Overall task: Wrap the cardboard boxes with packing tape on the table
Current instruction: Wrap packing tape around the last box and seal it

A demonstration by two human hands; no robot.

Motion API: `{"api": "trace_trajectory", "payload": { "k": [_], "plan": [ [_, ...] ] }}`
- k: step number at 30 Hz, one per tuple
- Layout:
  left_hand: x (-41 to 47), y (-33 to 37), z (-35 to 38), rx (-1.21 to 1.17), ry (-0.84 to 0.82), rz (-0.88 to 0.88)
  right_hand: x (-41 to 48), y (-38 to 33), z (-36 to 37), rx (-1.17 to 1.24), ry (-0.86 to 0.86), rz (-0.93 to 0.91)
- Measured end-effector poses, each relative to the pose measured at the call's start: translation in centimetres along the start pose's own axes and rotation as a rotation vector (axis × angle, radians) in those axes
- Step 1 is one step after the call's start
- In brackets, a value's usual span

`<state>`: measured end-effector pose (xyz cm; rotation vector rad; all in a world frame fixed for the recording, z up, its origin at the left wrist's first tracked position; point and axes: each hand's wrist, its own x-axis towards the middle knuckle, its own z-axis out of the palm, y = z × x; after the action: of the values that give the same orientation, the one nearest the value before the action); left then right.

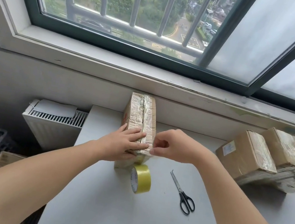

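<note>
Grey table [105, 213], left hand [127, 143] flat on cardboard box [143, 115]; right hand [174, 146] pinching tape [139, 160] at its edge

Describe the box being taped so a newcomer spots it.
Under the window, on the grey table, the box stands tall at the far edge's middle. Unlike the boxes lying at right, it has the left hand flat on top, the right hand pinching its corner, and a yellow tape roll at its base.
</note>
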<state>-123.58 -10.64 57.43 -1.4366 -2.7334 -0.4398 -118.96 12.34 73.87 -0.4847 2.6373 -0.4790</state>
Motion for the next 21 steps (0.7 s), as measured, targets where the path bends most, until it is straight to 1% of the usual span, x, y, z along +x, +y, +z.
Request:
{"api": "trace_trajectory", "payload": {
  "k": [2, 3, 5, 8, 9, 11, 13, 15, 16, 18, 19, 21],
  "plan": [
    [-0.4, 0.4, 0.1, 0.154, 0.070, 0.003, -0.5, 0.6, -1.7, -0.034, 0.066, 0.030],
    [-0.4, 1.1, 0.3, 0.197, 0.119, -0.016, -0.7, 1.0, -2.6, -0.045, 0.111, 0.043],
    [0.6, 3.1, 0.3, 0.220, 0.153, -0.087, -1.0, 1.4, -4.5, -0.039, 0.179, 0.061],
    [2.6, 6.3, -0.3, 0.111, 0.020, -0.270, -1.5, 1.5, -6.7, -0.052, 0.201, 0.063],
    [3.1, 6.6, -0.7, 0.079, 0.011, -0.297, -1.8, 1.5, -7.2, -0.068, 0.208, 0.072],
    [3.7, 6.3, -2.0, -0.046, 0.071, -0.329, -2.6, 1.6, -8.1, -0.092, 0.219, 0.086],
    [3.9, 4.4, -3.3, -0.237, 0.212, -0.419, -3.3, 1.7, -8.4, -0.110, 0.215, 0.093],
    [4.3, 1.7, -4.5, -0.312, 0.370, -0.637, -3.7, 1.9, -8.3, -0.117, 0.206, 0.104],
    [4.5, 0.5, -5.3, -0.357, 0.402, -0.791, -3.9, 2.0, -8.2, -0.118, 0.203, 0.109],
    [5.0, -1.8, -6.7, -0.599, 0.393, -1.097, -4.2, 2.4, -7.9, -0.121, 0.198, 0.126],
    [5.3, -2.7, -7.2, -0.751, 0.388, -1.209, -4.3, 2.5, -7.7, -0.113, 0.199, 0.137],
    [6.2, -3.9, -7.0, -0.957, 0.329, -1.331, -4.5, 2.8, -7.6, -0.099, 0.197, 0.164]
  ]
}}
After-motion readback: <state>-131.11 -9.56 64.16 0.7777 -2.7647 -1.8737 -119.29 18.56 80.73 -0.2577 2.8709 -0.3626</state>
